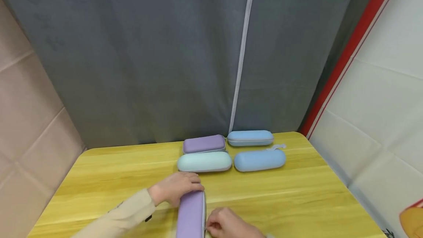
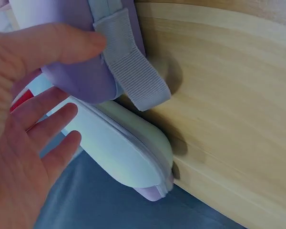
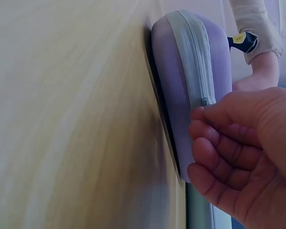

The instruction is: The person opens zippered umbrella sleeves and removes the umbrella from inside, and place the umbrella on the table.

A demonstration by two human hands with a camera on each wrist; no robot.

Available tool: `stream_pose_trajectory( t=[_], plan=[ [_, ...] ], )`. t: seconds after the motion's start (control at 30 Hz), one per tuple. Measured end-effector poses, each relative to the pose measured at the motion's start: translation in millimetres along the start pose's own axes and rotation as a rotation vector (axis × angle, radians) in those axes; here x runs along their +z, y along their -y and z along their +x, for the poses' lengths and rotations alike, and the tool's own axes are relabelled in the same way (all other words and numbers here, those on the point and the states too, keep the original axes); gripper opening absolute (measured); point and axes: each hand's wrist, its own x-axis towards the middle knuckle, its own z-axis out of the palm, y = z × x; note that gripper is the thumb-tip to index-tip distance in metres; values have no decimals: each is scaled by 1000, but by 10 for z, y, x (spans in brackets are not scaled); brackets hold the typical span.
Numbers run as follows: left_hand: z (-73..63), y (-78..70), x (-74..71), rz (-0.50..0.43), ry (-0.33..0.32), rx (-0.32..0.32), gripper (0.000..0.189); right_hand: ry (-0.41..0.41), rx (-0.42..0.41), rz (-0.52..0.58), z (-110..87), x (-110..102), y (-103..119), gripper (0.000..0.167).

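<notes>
On the table (image 1: 281, 201): near case (image 1: 191, 214), middle-left case (image 1: 204, 162) behind, far-left case (image 1: 203, 144) behind that, perhaps touching; rightward, middle-right case (image 1: 259, 160) before far-right case (image 1: 250, 138).

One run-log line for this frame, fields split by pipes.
left hand: holding near purple case | right hand: pinching its zipper pull | beyond: mint case, far purple case, two blue cases

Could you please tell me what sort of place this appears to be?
It looks like a small screened-off work booth, perhaps indoors: a wood-grain table in front of a hanging grey cloth, with creased pale coverings on both sides.
</notes>
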Motion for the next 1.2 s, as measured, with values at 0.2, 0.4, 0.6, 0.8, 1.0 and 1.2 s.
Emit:
stream_pose_trajectory(
  t=[0.2, 0.4, 0.6, 0.8, 1.0, 1.2],
  plan=[
    [-87, 57, 2, -95, -8, -77, 71, -25, 33, -18, -28, -88, -11, 9],
    [-175, 86, 26, -164, 2, -165, 73, -17, 74, -21, -72, -152, -57, 10],
    [-290, 120, 88, -205, -33, -237, 73, -55, 76, -63, -129, -196, -108, 9],
    [-388, 133, 132, -277, -57, -333, 73, -106, 67, -131, -180, -244, -151, 8],
    [-449, 108, 179, -301, -117, -383, 70, -112, 118, -120, -201, -289, -174, 9],
    [-490, 79, 244, -303, -179, -402, 65, -124, 167, -139, -215, -299, -202, 8]
  ],
)
